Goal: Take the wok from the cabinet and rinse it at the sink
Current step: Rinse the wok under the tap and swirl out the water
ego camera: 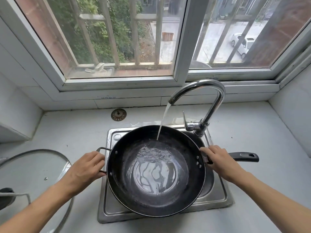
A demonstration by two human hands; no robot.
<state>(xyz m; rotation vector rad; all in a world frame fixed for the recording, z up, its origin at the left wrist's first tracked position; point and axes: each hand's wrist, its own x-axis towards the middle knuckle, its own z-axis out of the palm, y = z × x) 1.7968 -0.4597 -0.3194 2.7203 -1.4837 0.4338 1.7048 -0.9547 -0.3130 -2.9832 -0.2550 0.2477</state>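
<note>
The wok [155, 170] is already out of the cabinet and sits over the sink [217, 197], covering most of the basin, so the first part of the task looks done. The rinse is in progress: water [164, 120] runs from the tap [202, 91] and lands on the far inner wall of the wok, and a shallow pool lies in its bottom. What seems left is to swirl the water, pour it out and close the tap. The left hand [84, 169] is closed around the small loop handle at the wok's left side. The right hand [220, 160] grips the base of the long handle [244, 157]. The wok stands mouth up and about level. Its long axis runs left to right, parallel to the front edge of the worktop [262, 185], and the long handle points to the right.
</note>
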